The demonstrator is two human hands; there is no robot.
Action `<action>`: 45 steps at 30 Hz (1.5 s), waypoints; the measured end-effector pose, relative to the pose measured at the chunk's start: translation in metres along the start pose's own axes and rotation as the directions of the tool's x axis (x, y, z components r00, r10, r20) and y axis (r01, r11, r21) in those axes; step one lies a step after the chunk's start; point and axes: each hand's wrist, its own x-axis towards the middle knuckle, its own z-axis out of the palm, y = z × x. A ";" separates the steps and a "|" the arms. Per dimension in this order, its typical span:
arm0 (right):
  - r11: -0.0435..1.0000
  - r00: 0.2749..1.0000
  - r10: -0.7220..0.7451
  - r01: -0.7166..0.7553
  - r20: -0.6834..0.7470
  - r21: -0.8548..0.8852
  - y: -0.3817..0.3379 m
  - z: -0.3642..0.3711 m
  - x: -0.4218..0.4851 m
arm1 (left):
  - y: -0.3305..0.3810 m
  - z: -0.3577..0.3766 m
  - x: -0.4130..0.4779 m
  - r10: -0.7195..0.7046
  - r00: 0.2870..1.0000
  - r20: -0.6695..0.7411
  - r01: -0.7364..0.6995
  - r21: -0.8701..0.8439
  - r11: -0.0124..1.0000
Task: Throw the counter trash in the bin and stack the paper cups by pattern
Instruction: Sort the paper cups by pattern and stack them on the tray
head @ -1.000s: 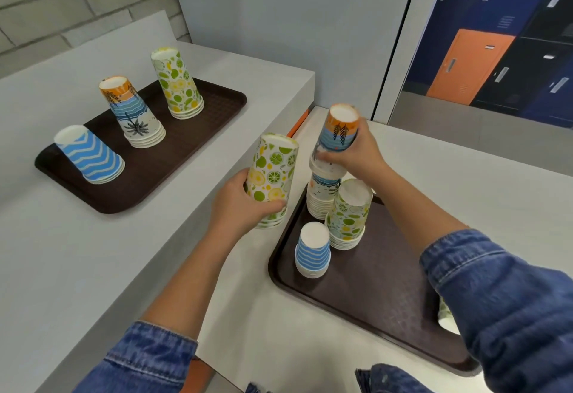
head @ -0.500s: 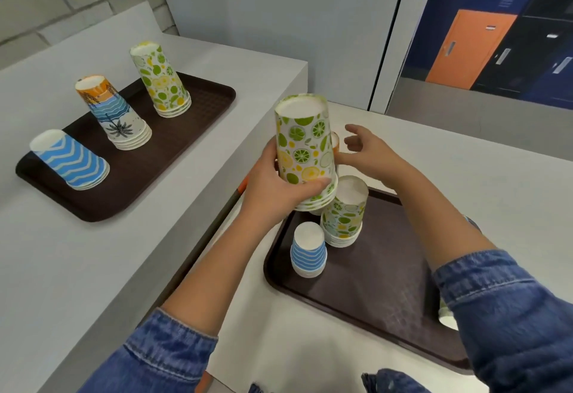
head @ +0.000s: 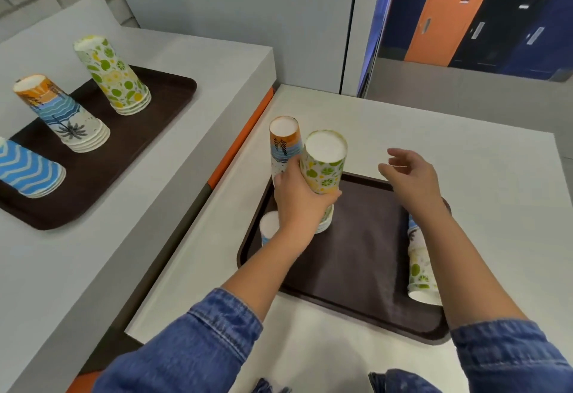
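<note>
The left hand (head: 302, 203) wraps its fingers around a stack of lemon-and-lime cups (head: 323, 169) standing upside down on the near brown tray (head: 356, 271), just beside a stack of sunset cups (head: 284, 148). The right hand (head: 409, 180) hovers over the tray's far edge, fingers loosely spread and holding nothing.

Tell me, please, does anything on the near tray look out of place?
Yes: by its right edge, cups lie tipped on their side under the right forearm, a citrus one nested with a different pattern, while the other stacks stand upright.
</note>
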 end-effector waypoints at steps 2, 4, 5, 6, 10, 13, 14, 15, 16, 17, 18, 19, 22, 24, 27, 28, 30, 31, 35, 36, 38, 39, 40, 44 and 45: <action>0.990 1.000 0.021 -0.020 0.005 -0.137 0.016 -0.009 0.003 | -0.004 0.009 0.002 -0.032 0.999 0.022 0.031 0.015 0.999; 0.953 0.998 0.056 -0.049 0.014 -0.298 0.032 -0.019 0.005 | -0.008 0.018 0.002 -0.068 0.997 0.025 0.066 0.057 0.996; 0.926 0.997 0.078 -0.068 0.013 -0.371 0.041 -0.024 0.006 | -0.009 0.022 0.001 -0.088 0.996 0.021 0.086 0.070 0.994; 0.897 0.994 0.106 -0.094 0.005 -0.433 0.050 -0.029 0.007 | -0.009 0.025 0.000 -0.103 0.995 0.012 0.101 0.068 0.993; 0.786 0.973 0.230 -0.206 -0.034 -0.583 0.082 -0.043 0.012 | -0.013 0.035 -0.005 -0.118 0.993 -0.018 0.118 0.022 0.993; 0.743 0.949 0.316 -0.258 -0.017 -0.617 0.094 -0.049 0.015 | -0.018 0.041 -0.009 -0.122 0.992 -0.033 0.123 0.006 0.992; 0.735 0.945 0.328 -0.255 0.001 -0.629 0.095 -0.050 0.016 | -0.019 0.043 -0.011 -0.126 0.991 -0.042 0.127 0.010 0.992; 0.731 0.943 0.332 -0.245 0.019 -0.637 0.096 -0.051 0.017 | -0.020 0.044 -0.012 -0.133 0.990 -0.051 0.134 0.016 0.991; 0.732 0.942 0.335 -0.236 0.035 -0.639 0.096 -0.051 0.018 | -0.021 0.046 -0.012 -0.138 0.989 -0.059 0.139 0.020 0.990; 0.734 0.940 0.339 -0.233 0.046 -0.638 0.095 -0.052 0.019 | -0.021 0.047 -0.012 -0.140 0.988 -0.066 0.142 0.022 0.990; 0.734 0.937 0.346 -0.234 0.055 -0.637 0.094 -0.052 0.020 | -0.022 0.048 -0.012 -0.139 0.988 -0.072 0.141 0.024 0.990; 0.733 0.934 0.353 -0.233 0.065 -0.639 0.093 -0.052 0.021 | -0.023 0.048 -0.012 -0.137 0.988 -0.075 0.139 0.026 0.990; 0.725 0.921 0.374 -0.218 0.108 -0.653 0.090 -0.051 0.024 | -0.027 0.048 -0.012 -0.126 0.989 -0.077 0.128 0.018 0.992; 0.718 0.913 0.388 -0.214 0.126 -0.663 0.087 -0.051 0.025 | -0.028 0.046 -0.013 -0.105 0.991 -0.077 0.106 0.006 0.994; 0.697 0.908 0.393 -0.188 0.149 -0.692 0.085 -0.050 0.025 | -0.029 0.044 -0.017 -0.080 0.995 -0.067 0.082 0.024 0.996; 0.692 0.907 0.391 -0.176 0.159 -0.700 0.084 -0.050 0.024 | -0.030 0.043 -0.018 -0.077 0.995 -0.059 0.078 0.024 0.997; 0.689 0.905 0.391 -0.165 0.170 -0.705 0.083 -0.050 0.024 | -0.029 0.042 -0.021 -0.074 0.996 -0.049 0.075 0.012 0.997; 0.688 0.904 0.391 -0.163 0.172 -0.707 0.083 -0.050 0.023 | -0.027 0.042 -0.022 -0.073 0.996 -0.052 0.074 0.010 0.997; 0.699 0.906 0.383 -0.158 0.179 -0.697 0.084 -0.051 0.023 | 0.003 0.041 -0.041 -0.054 0.982 -0.180 0.051 -0.024 0.998; 0.703 0.906 0.385 -0.162 0.179 -0.693 0.085 -0.051 0.023 | 0.013 0.040 -0.050 0.030 0.968 -0.249 -0.039 -0.029 0.999; 0.707 0.903 0.390 -0.168 0.181 -0.687 0.088 -0.051 0.023 | 0.028 0.043 -0.070 0.261 0.903 -0.341 -0.275 0.008 0.961; 0.709 0.901 0.393 -0.170 0.184 -0.684 0.089 -0.051 0.022 | 0.029 0.051 -0.080 0.344 0.881 -0.324 -0.360 0.013 0.933; 0.711 0.899 0.397 -0.174 0.185 -0.681 0.090 -0.051 0.022 | 0.031 0.059 -0.089 0.389 0.886 -0.251 -0.403 -0.004 0.915; 0.716 0.886 0.429 -0.215 0.175 -0.664 0.092 -0.053 0.020 | 0.032 0.095 -0.113 0.011 0.934 0.357 -0.043 0.084 0.996; 0.718 0.883 0.437 -0.227 0.172 -0.658 0.091 -0.054 0.019 | 0.030 0.104 -0.115 -0.165 0.870 0.465 0.083 0.191 0.978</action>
